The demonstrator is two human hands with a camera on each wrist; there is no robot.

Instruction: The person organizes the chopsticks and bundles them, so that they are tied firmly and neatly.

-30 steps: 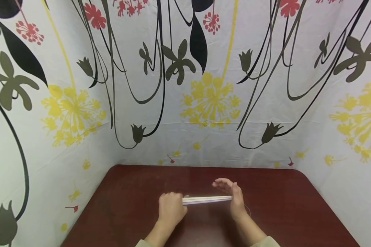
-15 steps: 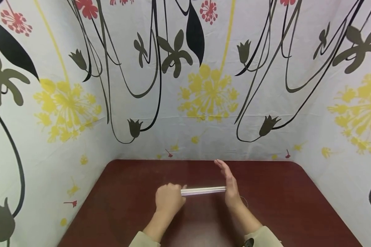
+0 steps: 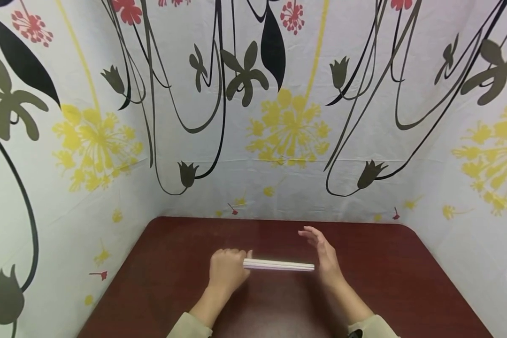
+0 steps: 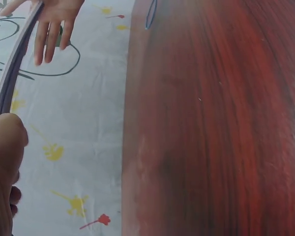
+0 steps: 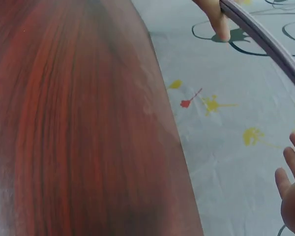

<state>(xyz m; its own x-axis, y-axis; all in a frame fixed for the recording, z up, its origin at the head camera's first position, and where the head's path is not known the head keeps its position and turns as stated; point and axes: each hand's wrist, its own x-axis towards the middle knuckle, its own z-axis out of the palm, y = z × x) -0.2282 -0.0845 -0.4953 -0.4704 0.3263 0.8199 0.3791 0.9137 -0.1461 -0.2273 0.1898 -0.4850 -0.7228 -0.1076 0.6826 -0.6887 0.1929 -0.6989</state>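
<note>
A thin, flat white-and-pink strip (image 3: 279, 265) is held level just above the dark red table (image 3: 388, 281). My left hand (image 3: 226, 271) grips its left end with curled fingers. My right hand (image 3: 324, 256) stands at the strip's right end, palm toward it and fingers spread and relaxed; whether the palm touches the end is unclear. The left wrist view shows the strip (image 4: 11, 73) running from my left hand (image 4: 2, 167) up to the right hand (image 4: 54, 22). In the right wrist view the strip (image 5: 265, 39) crosses the top right, above my right fingertips (image 5: 292, 189).
Floral-print cloth walls (image 3: 279, 141) enclose the table on the left, back and right. A thin loop of thread (image 3: 338, 284) lies on the table beside my right wrist.
My right hand has gone from flat and upright against the strip's end to relaxed, slightly curled fingers. The strip's right end has dipped a little. My left hand keeps its grip.
</note>
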